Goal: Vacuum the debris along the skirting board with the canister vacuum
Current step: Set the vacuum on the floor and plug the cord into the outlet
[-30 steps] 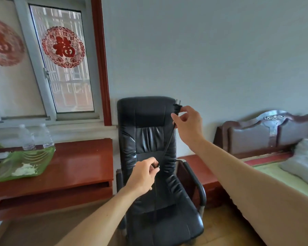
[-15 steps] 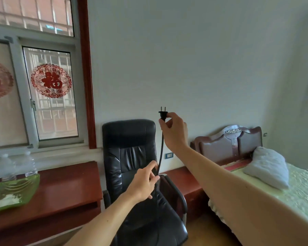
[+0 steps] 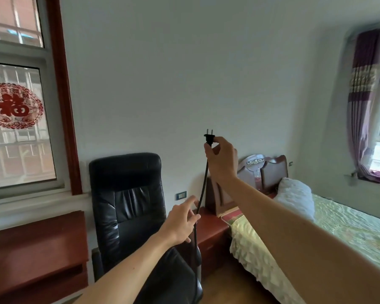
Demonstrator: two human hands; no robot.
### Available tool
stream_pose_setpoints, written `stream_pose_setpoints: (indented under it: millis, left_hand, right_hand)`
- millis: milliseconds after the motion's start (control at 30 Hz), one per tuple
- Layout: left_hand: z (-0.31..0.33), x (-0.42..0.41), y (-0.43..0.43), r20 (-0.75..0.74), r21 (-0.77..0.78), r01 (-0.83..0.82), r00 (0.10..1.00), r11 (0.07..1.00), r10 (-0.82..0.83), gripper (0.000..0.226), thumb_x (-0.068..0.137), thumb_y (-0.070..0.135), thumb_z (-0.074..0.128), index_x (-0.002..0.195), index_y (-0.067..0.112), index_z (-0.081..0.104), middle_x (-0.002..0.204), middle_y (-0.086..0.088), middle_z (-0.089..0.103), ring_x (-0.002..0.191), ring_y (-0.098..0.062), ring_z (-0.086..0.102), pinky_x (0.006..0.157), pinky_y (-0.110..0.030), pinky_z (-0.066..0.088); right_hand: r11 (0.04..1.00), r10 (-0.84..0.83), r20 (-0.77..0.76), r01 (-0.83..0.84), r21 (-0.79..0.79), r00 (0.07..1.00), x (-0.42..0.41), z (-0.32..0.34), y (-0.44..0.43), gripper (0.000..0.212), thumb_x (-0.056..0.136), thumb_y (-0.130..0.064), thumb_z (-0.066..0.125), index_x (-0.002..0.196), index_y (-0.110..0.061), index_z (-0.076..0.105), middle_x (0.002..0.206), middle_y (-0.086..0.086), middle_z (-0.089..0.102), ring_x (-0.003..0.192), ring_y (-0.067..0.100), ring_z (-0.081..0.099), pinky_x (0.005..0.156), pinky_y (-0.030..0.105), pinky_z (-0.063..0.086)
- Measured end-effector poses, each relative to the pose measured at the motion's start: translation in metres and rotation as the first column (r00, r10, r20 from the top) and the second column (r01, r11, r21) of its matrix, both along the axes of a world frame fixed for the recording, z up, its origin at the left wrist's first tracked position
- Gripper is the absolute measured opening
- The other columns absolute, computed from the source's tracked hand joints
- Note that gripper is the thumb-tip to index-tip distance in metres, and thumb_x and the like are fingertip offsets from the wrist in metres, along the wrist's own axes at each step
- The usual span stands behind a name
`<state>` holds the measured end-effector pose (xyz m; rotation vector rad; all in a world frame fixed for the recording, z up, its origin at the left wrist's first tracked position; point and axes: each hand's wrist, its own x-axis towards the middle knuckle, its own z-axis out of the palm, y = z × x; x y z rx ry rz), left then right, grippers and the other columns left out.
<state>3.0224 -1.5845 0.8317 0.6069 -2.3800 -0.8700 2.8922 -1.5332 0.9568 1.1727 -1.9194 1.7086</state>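
Right hand pinches one two-pronged plug; left hand, fingers loosely spread, touches its single cord.

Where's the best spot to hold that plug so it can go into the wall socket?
Grip the plug by its black body, from behind, below the prongs, as the right hand does. The two prongs point up and must stay bare, and the cord hangs from its base; the left hand steadies it.
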Motion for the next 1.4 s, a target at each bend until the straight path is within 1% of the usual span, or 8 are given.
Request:
stream_pose_setpoints:
  millis: [167, 267, 333, 400, 533, 867, 1033, 1400]
  left_hand:
    - [0.004, -0.069, 0.016, 0.01, -0.001, -0.016, 1.0, 1.0, 0.016, 0.038, 0.099, 0.018, 0.059, 0.135, 0.024, 0.046, 0.091, 0.002, 0.058, 0.076, -0.02, 0.07, 0.053, -0.038, 0.062]
    - [0.008, -0.116, 0.028, 0.008, 0.008, -0.027, 1.0, 1.0, 0.027, 0.037, 0.099, 0.018, 0.058, 0.134, 0.024, 0.046, 0.091, 0.002, 0.058, 0.074, -0.02, 0.069, 0.052, -0.039, 0.062]
    - [0.011, -0.149, 0.038, 0.001, 0.018, -0.034, 0.999, 0.999, 0.034, 0.035, 0.099, 0.017, 0.058, 0.132, 0.023, 0.047, 0.091, 0.002, 0.058, 0.071, -0.021, 0.068, 0.051, -0.039, 0.061]
    - [0.012, -0.173, 0.043, 0.001, 0.033, -0.04, 0.999, 0.999, 0.04, 0.034, 0.1, 0.016, 0.058, 0.132, 0.023, 0.048, 0.09, 0.003, 0.057, 0.071, -0.023, 0.068, 0.05, -0.039, 0.061]
    - [0.011, -0.223, 0.051, 0.008, 0.029, -0.051, 0.999, 0.998, 0.05, 0.03, 0.1, 0.016, 0.058, 0.128, 0.021, 0.049, 0.086, 0.003, 0.058, 0.07, -0.026, 0.069, 0.051, -0.041, 0.061]
    - [0.012, -0.307, 0.049, 0.052, 0.004, -0.008, 0.999, 1.0, 0.008, 0.034, 0.101, 0.016, 0.056, 0.133, 0.022, 0.045, 0.09, -0.002, 0.059, 0.072, -0.027, 0.07, 0.048, -0.035, 0.06]
    - [0.008, -0.342, 0.039, 0.047, 0.017, 0.013, 0.999, 1.0, -0.014, 0.035, 0.1, 0.014, 0.057, 0.133, 0.021, 0.045, 0.091, -0.008, 0.061, 0.075, -0.03, 0.071, 0.046, -0.032, 0.059]
    - [-0.006, -0.422, -0.038, 0.077, 0.046, 0.033, 0.996, 0.998, -0.036, 0.033, 0.1, 0.016, 0.057, 0.131, 0.019, 0.044, 0.093, -0.007, 0.061, 0.077, -0.031, 0.071, 0.047, -0.032, 0.06]
  right_hand:
    - [1.0, -0.015, -0.009, 0.015, 0.018, 1.0, -0.068, 0.005, 0.018, 0.017, 0.095, -0.026, 0.061, 0.108, -0.02, 0.069, 0.063, -0.007, 0.06, 0.062, 0.015, 0.06, 0.062, 0.03, 0.047]
    - [0.998, -0.031, -0.047, 0.033, 0.049, 0.998, -0.118, 0.009, 0.03, 0.017, 0.096, -0.028, 0.061, 0.11, -0.022, 0.068, 0.06, -0.012, 0.057, 0.059, 0.008, 0.055, 0.055, 0.024, 0.036]
    - [0.997, -0.034, -0.051, 0.037, 0.068, 0.998, -0.152, 0.011, 0.037, 0.018, 0.096, -0.03, 0.06, 0.11, -0.023, 0.068, 0.061, -0.011, 0.059, 0.062, 0.012, 0.057, 0.055, 0.023, 0.035]
    - [0.997, -0.018, -0.04, 0.021, 0.076, 0.999, -0.177, 0.012, 0.039, 0.017, 0.096, -0.03, 0.059, 0.11, -0.024, 0.068, 0.063, -0.006, 0.064, 0.066, 0.017, 0.064, 0.057, 0.024, 0.04]
    - [0.995, 0.048, -0.007, -0.048, 0.086, 0.999, -0.228, 0.012, 0.042, 0.014, 0.094, -0.029, 0.059, 0.106, -0.028, 0.067, 0.058, -0.005, 0.064, 0.062, 0.02, 0.07, 0.069, 0.039, 0.056]
    - [0.994, 0.044, 0.019, -0.046, 0.096, 0.999, -0.312, 0.011, 0.049, 0.014, 0.095, -0.028, 0.059, 0.107, -0.026, 0.066, 0.054, -0.007, 0.058, 0.062, 0.021, 0.07, 0.068, 0.044, 0.057]
    - [0.994, 0.035, 0.006, -0.036, 0.101, 0.999, -0.345, 0.007, 0.038, 0.013, 0.095, -0.028, 0.06, 0.106, -0.029, 0.066, 0.06, -0.003, 0.063, 0.062, 0.023, 0.069, 0.067, 0.046, 0.058]
    - [0.991, 0.025, 0.021, -0.027, 0.131, 0.999, -0.42, -0.009, -0.043, 0.014, 0.095, -0.03, 0.059, 0.107, -0.027, 0.065, 0.064, -0.003, 0.063, 0.066, 0.023, 0.07, 0.069, 0.046, 0.058]
